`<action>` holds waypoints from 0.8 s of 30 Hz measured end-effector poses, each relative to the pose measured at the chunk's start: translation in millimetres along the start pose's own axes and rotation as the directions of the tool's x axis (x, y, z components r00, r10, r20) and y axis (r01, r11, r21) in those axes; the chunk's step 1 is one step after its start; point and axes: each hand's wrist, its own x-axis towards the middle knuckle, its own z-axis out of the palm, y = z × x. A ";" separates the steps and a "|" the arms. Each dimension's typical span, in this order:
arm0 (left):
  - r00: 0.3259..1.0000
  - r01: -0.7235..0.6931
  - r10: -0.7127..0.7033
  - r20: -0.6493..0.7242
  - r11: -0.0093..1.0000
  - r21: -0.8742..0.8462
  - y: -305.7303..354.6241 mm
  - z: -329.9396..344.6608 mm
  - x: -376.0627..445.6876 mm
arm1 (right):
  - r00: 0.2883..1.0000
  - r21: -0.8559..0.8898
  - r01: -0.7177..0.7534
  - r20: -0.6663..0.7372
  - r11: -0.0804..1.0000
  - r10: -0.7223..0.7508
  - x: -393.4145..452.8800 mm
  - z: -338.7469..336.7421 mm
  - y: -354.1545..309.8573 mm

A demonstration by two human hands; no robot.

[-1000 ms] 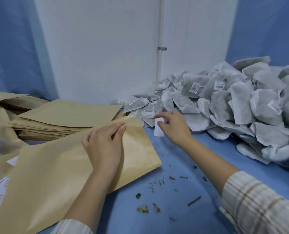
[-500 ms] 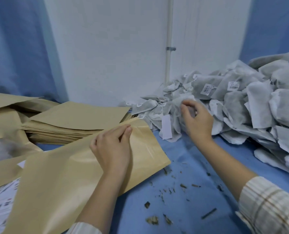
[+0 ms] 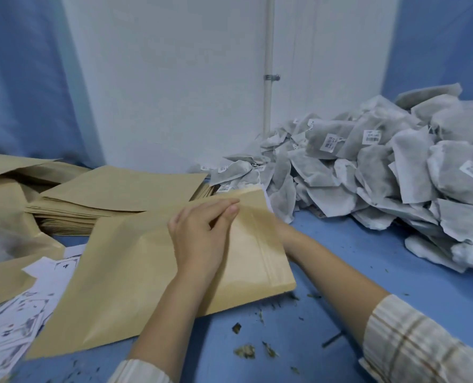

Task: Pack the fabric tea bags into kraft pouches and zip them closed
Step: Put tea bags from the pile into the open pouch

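A flat kraft pouch (image 3: 136,272) lies on the blue table with its zip mouth turned right. My left hand (image 3: 199,239) rests on top of it and pinches the upper lip of the mouth, lifting it. My right hand (image 3: 285,230) is pushed into the mouth, so only the wrist shows and its fingers are hidden. A white edge of a fabric tea bag (image 3: 267,201) peeks out at the mouth's far corner. A big pile of grey fabric tea bags (image 3: 382,172) with small barcode tags fills the right side.
A stack of empty kraft pouches (image 3: 105,197) sits behind at the left, with more pouches (image 3: 0,244) at the far left. Printed white sheets (image 3: 14,322) lie under the pouch. Loose tea crumbs (image 3: 246,351) dot the blue table (image 3: 340,261). A white wall with a pipe (image 3: 268,78) stands behind.
My right hand gripped a tea bag from the pile, swung left and went into the pouch mouth. My left hand kept holding the pouch's upper lip.
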 end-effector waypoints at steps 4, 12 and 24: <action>1.000 -0.004 0.005 0.022 0.998 -0.063 1.8 4.7 -2.3 | 0.987 -0.417 -0.082 0.092 0.905 0.131 -0.2 -3.8 -0.3; 0.998 0.035 -0.032 -0.062 0.999 0.041 -8.2 -0.6 1.6 | 0.808 -0.525 0.353 -0.246 0.775 -0.535 -1.5 -44.4 -9.6; 0.997 0.052 -0.049 -0.065 0.998 0.035 -14.1 -0.9 2.3 | 0.789 -0.728 -0.268 -0.542 0.631 -0.289 19.9 -88.7 20.4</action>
